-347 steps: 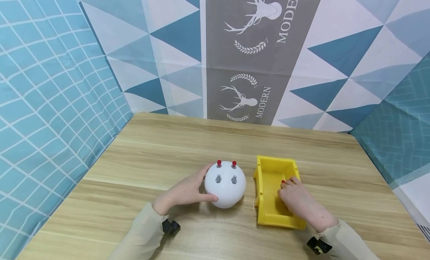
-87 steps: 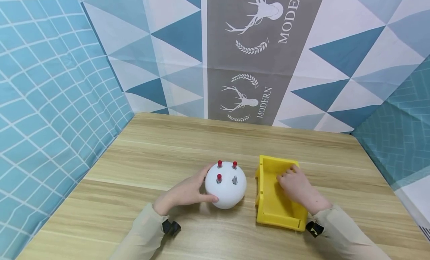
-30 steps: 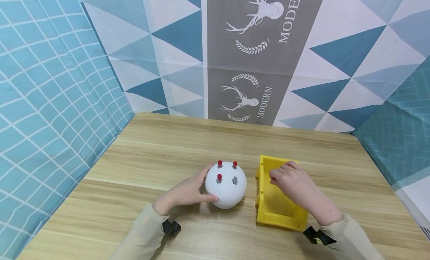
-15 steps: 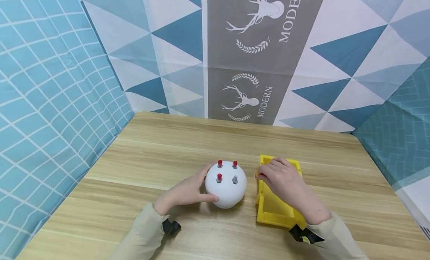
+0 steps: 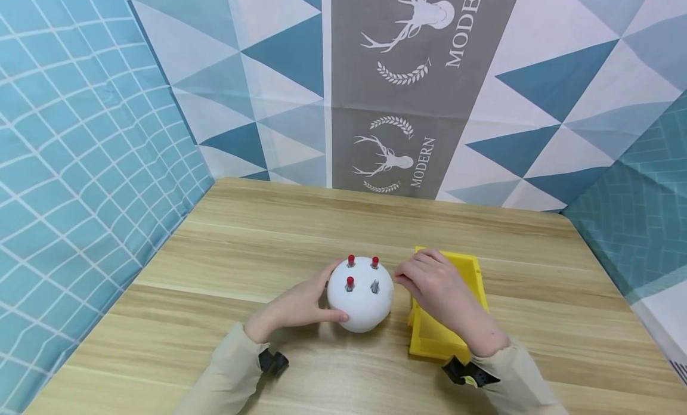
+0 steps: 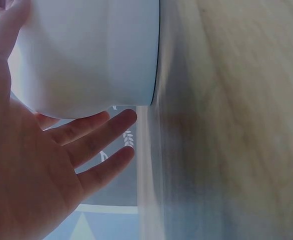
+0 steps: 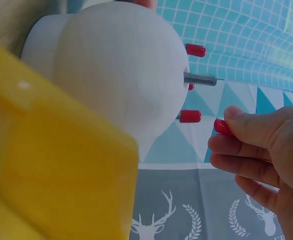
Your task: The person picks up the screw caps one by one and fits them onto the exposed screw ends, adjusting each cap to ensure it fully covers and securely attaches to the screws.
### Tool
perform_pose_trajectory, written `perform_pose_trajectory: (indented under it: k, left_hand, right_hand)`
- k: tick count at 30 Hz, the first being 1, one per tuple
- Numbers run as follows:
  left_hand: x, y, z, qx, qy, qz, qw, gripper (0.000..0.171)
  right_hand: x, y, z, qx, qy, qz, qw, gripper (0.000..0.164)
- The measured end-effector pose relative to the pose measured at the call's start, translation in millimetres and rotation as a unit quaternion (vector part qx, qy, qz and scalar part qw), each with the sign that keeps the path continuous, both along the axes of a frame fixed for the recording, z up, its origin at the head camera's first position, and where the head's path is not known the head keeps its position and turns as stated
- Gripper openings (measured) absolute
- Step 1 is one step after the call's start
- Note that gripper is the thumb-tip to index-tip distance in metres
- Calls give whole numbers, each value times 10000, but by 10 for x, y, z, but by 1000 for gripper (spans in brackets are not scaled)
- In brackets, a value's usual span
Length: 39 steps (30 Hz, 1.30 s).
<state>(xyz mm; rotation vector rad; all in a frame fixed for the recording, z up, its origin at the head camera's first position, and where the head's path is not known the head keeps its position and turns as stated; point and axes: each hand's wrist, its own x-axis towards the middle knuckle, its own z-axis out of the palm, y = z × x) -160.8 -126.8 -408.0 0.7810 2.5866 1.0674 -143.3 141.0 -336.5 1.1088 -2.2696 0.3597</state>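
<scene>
A white rounded dome [image 5: 359, 313] sits on the table with threaded studs on top. Three studs carry red caps [image 5: 350, 282]; the near-right stud [image 5: 375, 287] is bare metal, also visible in the right wrist view as a threaded stud [image 7: 200, 79]. My left hand [image 5: 300, 302] holds the dome's left side, thumb in front and fingers behind; in the left wrist view the lower fingers [image 6: 99, 175] stand off it. My right hand [image 5: 437, 287] is just right of the dome, pinching a red cap [image 7: 221, 127] between thumb and index finger, apart from the studs.
A yellow bin [image 5: 472, 272] stands right of the dome, partly beneath my right forearm. The wood-grain table [image 5: 268, 236] reaches back to a patterned cloth backdrop [image 5: 290, 117]. Blue tiled cloth [image 5: 80, 135] hangs along the left.
My right hand has come out of the yellow bin and moved left toward the dome with a red cap. Since the oldest frame the near-left stud gained a cap. The left hand stays.
</scene>
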Motion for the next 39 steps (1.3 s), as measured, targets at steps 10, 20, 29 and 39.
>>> perform_pose_trajectory:
  k: [10, 20, 29, 39]
  left_hand:
    - [2, 6, 16, 4, -36, -25, 10000, 104]
    - [0, -3, 12, 39, -60, -44, 10000, 105]
    - [2, -4, 21, 26, -99, -58, 9999, 106]
    - [10, -7, 33, 75, -54, -78, 9999, 104]
  right_hand:
    - [-16, -145, 1, -197, -16, 123, 9997, 18]
    - [-37, -238, -7, -441, -21, 322, 9985, 13]
    - [-26, -280, -12, -406, -32, 372, 9985, 14]
    - [-10, -296, -13, -260, 135, 326, 9990, 20]
